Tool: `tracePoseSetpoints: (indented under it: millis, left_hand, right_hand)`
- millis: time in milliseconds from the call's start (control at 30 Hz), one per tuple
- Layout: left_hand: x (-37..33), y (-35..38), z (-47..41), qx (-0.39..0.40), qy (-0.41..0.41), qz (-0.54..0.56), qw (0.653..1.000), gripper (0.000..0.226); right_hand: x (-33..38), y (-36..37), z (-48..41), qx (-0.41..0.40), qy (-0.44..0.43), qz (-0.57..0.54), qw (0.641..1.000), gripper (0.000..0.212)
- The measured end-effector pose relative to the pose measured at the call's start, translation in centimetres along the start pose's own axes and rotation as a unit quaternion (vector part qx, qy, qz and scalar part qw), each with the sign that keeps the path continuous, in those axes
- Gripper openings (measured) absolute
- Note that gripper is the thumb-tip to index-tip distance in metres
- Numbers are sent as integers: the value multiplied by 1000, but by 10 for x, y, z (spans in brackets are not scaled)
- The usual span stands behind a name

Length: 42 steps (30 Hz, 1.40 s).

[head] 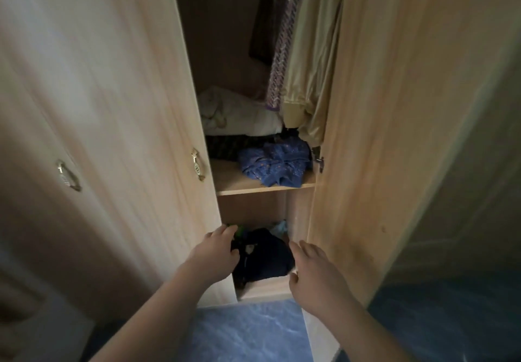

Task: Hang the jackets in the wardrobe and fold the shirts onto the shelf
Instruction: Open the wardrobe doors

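A dark navy garment (265, 254) lies bunched in the bottom compartment of the wardrobe. My left hand (217, 251) reaches in at its left edge, with fingers and thumb curled round a fold of the cloth. Open and with straight fingers, my right hand (313, 268) hovers by the garment's right side, just in front of it. One level up, a crumpled blue patterned shirt (275, 164) sits on the wooden shelf (234, 184). A beige jacket (310, 51) hangs above, beside a purple patterned piece (282, 51) and a dark one (267, 17).
The right wardrobe door (394, 108) stands open close to my right arm. The left door (127, 108) is shut, with a brass handle (197, 164). A white bundle (239, 113) and dark cloth lie behind the blue shirt. Blue floor (248, 333) lies below.
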State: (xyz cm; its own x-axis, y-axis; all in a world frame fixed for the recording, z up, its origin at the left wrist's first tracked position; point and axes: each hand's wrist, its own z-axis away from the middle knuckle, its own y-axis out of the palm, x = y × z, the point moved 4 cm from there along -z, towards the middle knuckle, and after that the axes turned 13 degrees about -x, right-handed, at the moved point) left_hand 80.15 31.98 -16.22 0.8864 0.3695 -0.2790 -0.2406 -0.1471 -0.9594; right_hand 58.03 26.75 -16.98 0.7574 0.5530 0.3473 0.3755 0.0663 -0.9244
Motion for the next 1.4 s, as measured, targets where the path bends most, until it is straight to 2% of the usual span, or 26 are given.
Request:
tracePoseSetpoints:
  millis: [200, 367, 433, 567, 667, 733, 833, 1133, 1300, 1400]
  left_hand:
    - [87, -30, -79, -62, -46, 36, 996, 61]
    - [126, -50, -162, -118, -54, 95, 987, 58]
    - [136, -51, -191, -146, -66, 143, 977, 54]
    - [140, -47, -219, -205, -123, 266, 934, 35]
    - [139, -44, -225, -196, -154, 334, 909, 40]
    - [138, -45, -223, -178, -150, 332, 914, 44]
    - [133, -50, -203, -165, -132, 290, 933, 42]
    - [141, -51, -50, -213, -118, 251, 937, 39]
    - [173, -61, 22, -224, -121, 215, 943, 38]
    - [207, -70, 66, -238, -132, 206, 940, 43]
  right_hand:
    - [62, 48, -104, -3, -41, 31, 999, 70]
    - [101, 72, -191, -11, -39, 30, 999, 71]
    - [111, 75, -219, -17, -34, 33, 999, 69]
    - [121, 76, -252, -34, -26, 29, 999, 68]
    - [125, 72, -258, -45, -23, 15, 999, 66]
    - [129, 67, -255, -52, -30, -2, 998, 68]
    - [142, 54, -244, -68, -43, -35, 996, 76]
    - [223, 8, -165, -78, -138, -190, 969, 83]
    - [287, 22, -107, -70, -151, -277, 946, 78]
    - [325, 37, -72, -66, -174, -289, 939, 73]
